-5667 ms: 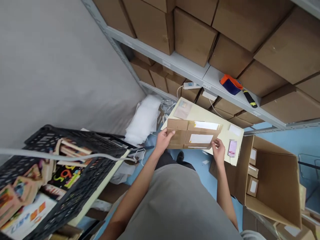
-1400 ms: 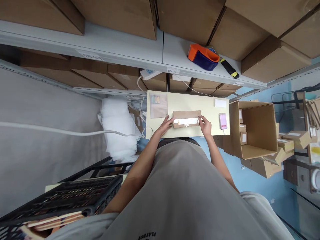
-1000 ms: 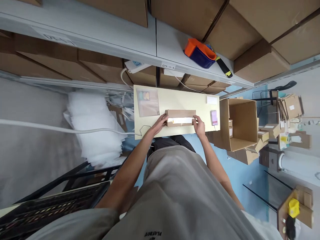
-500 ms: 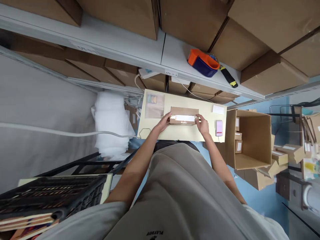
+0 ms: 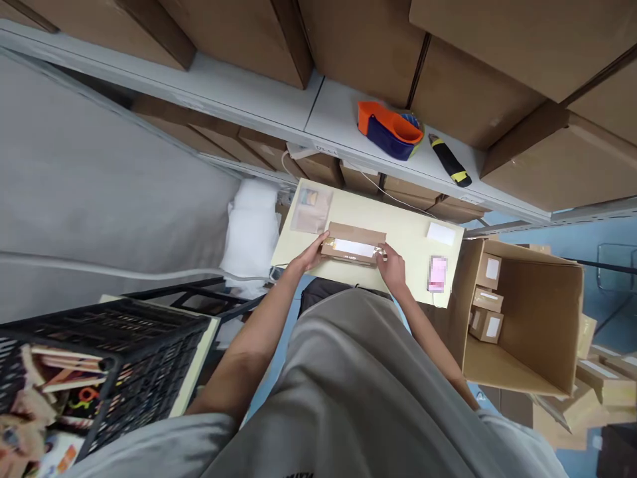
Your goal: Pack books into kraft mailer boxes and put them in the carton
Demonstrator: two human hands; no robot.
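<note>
A small brown cardboard box (image 5: 358, 234) lies on the pale yellow table (image 5: 398, 219), a white label and shiny clear tape along its near side. My left hand (image 5: 312, 253) grips the box's left end, thumb on the upper edge. At the right end my right hand (image 5: 393, 265) is closed, its thumb and fingertips pinching the box's corner where a bit of tape glints. The undersides of the fingers are hidden. Right of my right hand, a phone with a pink screen (image 5: 438, 273) and a white slip (image 5: 440, 233) lie on the table.
A large open carton (image 5: 527, 318) with several labelled small boxes stands at the right. On the shelf ahead sit an orange-and-blue tape dispenser (image 5: 391, 129) and a utility knife (image 5: 450, 160). A black crate (image 5: 149, 345) is at the lower left, near white foam wrap (image 5: 251, 232).
The view has swung, so the table looks tilted and the large carton sits nearer. Both hands stay at the box's ends, and the box appears slightly lower and further left.
</note>
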